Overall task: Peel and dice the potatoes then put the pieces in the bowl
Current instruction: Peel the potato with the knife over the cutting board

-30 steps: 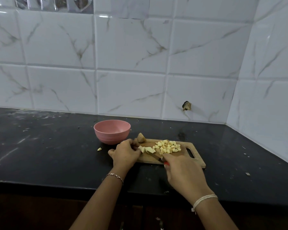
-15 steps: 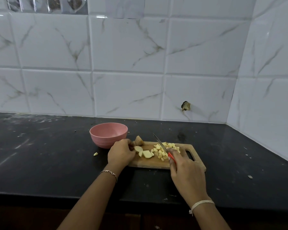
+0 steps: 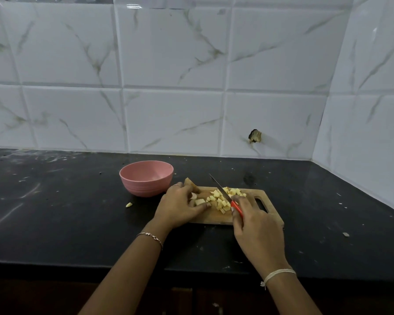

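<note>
My left hand (image 3: pixel 180 205) lay at the left end of the cutting board (image 3: pixel 216 218), fingers bent down, pinching a pale potato chunk (image 3: pixel 199 202) between fingertips and thumb and holding it against the wood. My right hand (image 3: pixel 253 221) was wrapped round the red handle of the knife (image 3: pixel 221 189); its blade slanted up and away to the left, over the pile of diced potato (image 3: pixel 223 201) in the middle of the board. A brown, unpeeled bit of potato (image 3: pixel 190 182) sat at the board's far left corner, just behind my left hand. The pink bowl (image 3: pixel 146 178) stood on the black worktop (image 3: pixel 55 212) just beside that corner, on the left. One stray potato piece (image 3: pixel 129 204) lay on the worktop in front of the bowl, apart from the board. I wore a bracelet (image 3: pixel 151 237) on my left wrist and a white thread (image 3: pixel 278 275) on my right.
</note>
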A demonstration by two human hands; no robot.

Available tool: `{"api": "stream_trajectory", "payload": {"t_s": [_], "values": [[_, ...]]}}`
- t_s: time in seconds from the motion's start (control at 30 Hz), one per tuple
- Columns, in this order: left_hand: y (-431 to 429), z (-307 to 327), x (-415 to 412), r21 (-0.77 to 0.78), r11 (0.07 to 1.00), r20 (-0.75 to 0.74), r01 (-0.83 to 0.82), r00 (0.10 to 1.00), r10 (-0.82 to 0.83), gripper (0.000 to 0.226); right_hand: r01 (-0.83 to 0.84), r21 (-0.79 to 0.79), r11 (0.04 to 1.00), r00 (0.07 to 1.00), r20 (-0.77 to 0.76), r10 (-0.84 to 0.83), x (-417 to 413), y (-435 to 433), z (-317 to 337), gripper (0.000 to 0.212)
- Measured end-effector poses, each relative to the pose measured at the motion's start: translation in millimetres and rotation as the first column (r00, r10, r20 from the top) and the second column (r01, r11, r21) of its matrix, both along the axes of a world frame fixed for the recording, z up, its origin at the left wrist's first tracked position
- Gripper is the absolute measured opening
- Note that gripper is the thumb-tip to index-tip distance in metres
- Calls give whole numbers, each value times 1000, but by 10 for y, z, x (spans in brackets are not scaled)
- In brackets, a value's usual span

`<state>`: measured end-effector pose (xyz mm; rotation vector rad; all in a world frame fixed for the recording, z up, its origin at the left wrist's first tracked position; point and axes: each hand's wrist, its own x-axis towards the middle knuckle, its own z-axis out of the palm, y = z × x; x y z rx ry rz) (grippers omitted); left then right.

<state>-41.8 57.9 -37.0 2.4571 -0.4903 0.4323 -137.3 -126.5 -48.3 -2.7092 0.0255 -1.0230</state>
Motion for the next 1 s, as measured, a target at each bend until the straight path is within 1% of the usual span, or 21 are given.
{"api": "stream_trajectory", "payload": {"t_s": [0.07, 0.13, 0.17, 0.27, 0.33, 0.5, 0.6, 0.7, 0.77, 0.9, 1.0], "values": [[-72, 2, -26, 111, 993, 14, -27, 1000, 25, 51, 4, -5, 1000, 1000, 3, -4, -9, 8, -2, 36], [-118, 23, -46, 184, 981, 24, -56, 998, 52, 44, 0, -10, 1000, 1000, 11, 0, -24, 18, 8, 35], [-125, 35, -54, 194, 979, 26, -63, 998, 59, 40, -4, -9, 1000, 1000, 14, 4, -33, 24, 17, 34], [-101, 45, -72, 165, 983, 20, -75, 997, 73, 31, -16, -10, 1000, 1000, 24, 17, -53, 33, 38, 32], [-59, 44, -90, 138, 986, 24, -95, 995, 93, 28, -21, -9, 1000, 999, 24, 22, -64, 34, 47, 31], [-40, 25, -102, 169, 973, 99, -160, 985, 145, 39, -14, -13, 1000, 999, 30, 14, -70, 41, 47, 31], [-117, 19, -86, 172, 977, 132, -124, 986, 102, 35, -18, -2, 1000, 1000, 15, 18, -72, 40, 46, 34], [-179, 13, -74, 206, 975, 117, -87, 991, 64, 30, -16, -8, 1000, 1000, 3, 16, -84, 41, 59, 34], [-187, 9, -75, 210, 974, 116, -90, 991, 66, 28, -19, -21, 1000, 1000, 1, 19, -97, 47, 69, 33], [-176, -5, -108, 166, 981, 130, -103, 988, 81, 27, -35, -34, 999, 999, 0, 35, -115, 54, 79, 32], [-191, -11, -117, 188, 975, 120, -114, 988, 93, 29, -45, -22, 999, 999, 7, 45, -130, 59, 86, 31]]}}
